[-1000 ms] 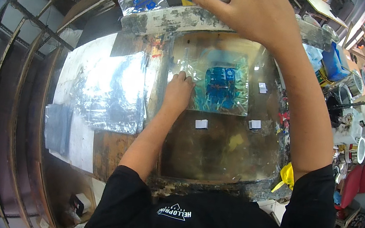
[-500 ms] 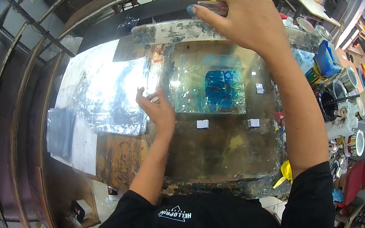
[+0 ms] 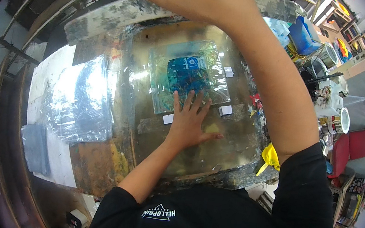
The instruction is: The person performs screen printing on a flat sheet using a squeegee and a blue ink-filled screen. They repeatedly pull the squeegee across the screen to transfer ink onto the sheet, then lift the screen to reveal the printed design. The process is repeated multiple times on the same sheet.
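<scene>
A clear plastic sheet [image 3: 153,93] bearing a dark blue printed patch [image 3: 186,73] lies on the stained, glossy work board [image 3: 239,140]. My left hand [image 3: 187,126] is open, its fingers spread over the sheet's near edge and the lower part of the blue patch. Three small white tabs, one of them this tab [image 3: 225,110], sit close around the sheet. Above the board's far side my right hand [image 3: 203,0] is raised, its blue-stained thumb stretched left. The top edge cuts off its other fingers; whatever they close on is hidden.
To the left, a shiny stack of clear plastic sheets [image 3: 81,104] rests beside a smaller grey stack [image 3: 37,147]. A paint-smeared bar [image 3: 116,18] crosses the far side. Paint cans [image 3: 340,121] crowd the right, and a yellow cloth [image 3: 270,159] hangs at the near right.
My left hand has moved right from beside the stack and opened over the printed sheet. The view has shifted, and my right hand now reaches past the top edge.
</scene>
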A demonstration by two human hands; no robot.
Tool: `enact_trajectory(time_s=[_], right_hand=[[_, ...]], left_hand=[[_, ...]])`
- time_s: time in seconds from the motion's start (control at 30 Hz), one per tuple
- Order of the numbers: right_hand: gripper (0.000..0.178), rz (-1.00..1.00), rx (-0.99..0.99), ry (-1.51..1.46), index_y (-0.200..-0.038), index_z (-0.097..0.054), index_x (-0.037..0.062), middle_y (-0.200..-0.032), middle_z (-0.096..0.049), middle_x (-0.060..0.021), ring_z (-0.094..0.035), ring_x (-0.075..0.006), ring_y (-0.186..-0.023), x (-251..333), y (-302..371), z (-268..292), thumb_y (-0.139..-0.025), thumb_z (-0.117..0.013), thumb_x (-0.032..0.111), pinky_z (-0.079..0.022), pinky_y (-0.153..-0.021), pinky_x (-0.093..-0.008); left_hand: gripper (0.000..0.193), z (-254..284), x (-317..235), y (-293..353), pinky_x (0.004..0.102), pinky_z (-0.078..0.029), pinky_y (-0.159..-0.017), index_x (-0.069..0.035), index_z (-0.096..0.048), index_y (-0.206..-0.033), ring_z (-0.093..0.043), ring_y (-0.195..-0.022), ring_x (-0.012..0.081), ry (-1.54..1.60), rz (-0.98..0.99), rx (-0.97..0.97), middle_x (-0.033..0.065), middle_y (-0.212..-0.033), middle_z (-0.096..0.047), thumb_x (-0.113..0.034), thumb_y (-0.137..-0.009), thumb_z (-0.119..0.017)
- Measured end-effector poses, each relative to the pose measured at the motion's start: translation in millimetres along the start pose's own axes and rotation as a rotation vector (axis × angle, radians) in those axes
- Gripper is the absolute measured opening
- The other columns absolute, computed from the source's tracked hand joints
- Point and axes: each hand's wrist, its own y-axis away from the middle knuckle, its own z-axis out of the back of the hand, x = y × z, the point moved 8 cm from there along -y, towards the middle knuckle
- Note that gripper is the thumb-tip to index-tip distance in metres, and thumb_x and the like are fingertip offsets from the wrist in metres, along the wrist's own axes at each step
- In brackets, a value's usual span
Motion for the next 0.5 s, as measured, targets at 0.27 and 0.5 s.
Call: enact_trajectory(time_s=[0.27,0.5], right_hand=[[0.075,-0.043,0.031,-0.005,-0.067,-0.067,-0.0023,-0.062,-0.065,-0.017,-0.067,-0.0308,-0.06,-0.1,-10.9,2.4,-0.099,-0.048,0.063,-0.058,-0.067,-0.0472],[0.067,0.014,0.054,0.014,-0.081,-0.07,-0.0014,-0.068,-0.068,-0.0185,-0.068,-0.0345,-0.069,3.0,19.2,-10.0,-0.098,-0.055,0.062,-0.053,-0.073,-0.048]], left_hand=[[0.104,4.9,-7.8,6.1,0.069,-0.012,-0.126,-0.007,-0.064,-0.142,-0.051,-0.139,0.0396,0.111,-0.116,-0.164,0.0186,-0.144,-0.06,-0.087,-0.075,-0.066],[0.053,118.3,109.2,48.4,0.0397,-0.054,-0.097,-0.001,-0.066,-0.127,-0.069,-0.106,0.024,0.982,0.703,-0.726,0.0128,-0.122,-0.07,-0.027,-0.087,-0.089]])
